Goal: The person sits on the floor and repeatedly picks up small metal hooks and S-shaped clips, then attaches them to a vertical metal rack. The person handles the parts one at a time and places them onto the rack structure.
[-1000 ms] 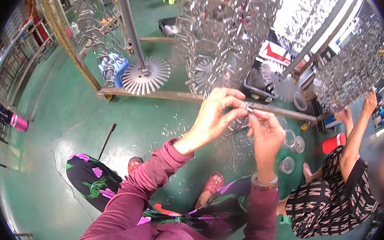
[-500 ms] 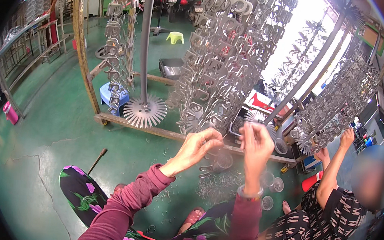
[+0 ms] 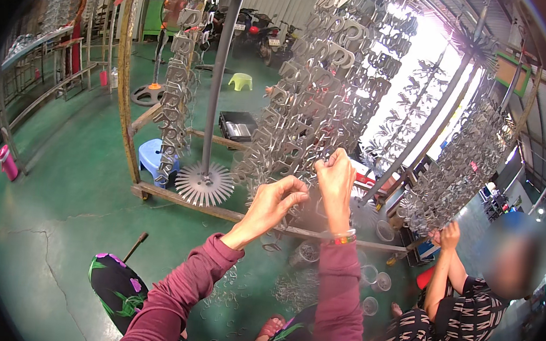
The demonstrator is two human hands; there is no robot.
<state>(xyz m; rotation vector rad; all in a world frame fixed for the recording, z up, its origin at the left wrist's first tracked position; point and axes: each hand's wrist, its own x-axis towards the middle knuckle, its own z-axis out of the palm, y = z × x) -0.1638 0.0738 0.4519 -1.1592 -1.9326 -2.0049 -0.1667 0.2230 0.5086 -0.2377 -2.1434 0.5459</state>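
Note:
Flat grey metal pieces with curved openings hang linked in long strands (image 3: 322, 78) in front of me. My right hand (image 3: 337, 182) is raised against these strands, thumb and fingers pinched together; what they grip is too small to make out. Lower and to its left, my left hand (image 3: 270, 210) has its fingers curled in towards the thumb, and anything between them is hidden. Below the left hand a loose metal piece (image 3: 272, 241) shows near the frame's lower bar. Small wire hooks (image 3: 295, 289) lie in a pile on the green floor below my hands.
A wooden frame (image 3: 126, 82) with a low bar surrounds a pole and slotted metal disc (image 3: 204, 184). Clear plastic cups (image 3: 308, 251) stand near the hooks. At right a co-worker (image 3: 461, 307) handles another hanging bunch (image 3: 452, 172). A blue stool (image 3: 152, 156) stands left.
My right hand has risen and moved left to the hanging strands, its fingers now closed together. The left hand has shifted slightly left. The view has tilted up, and the co-worker's hands have come together.

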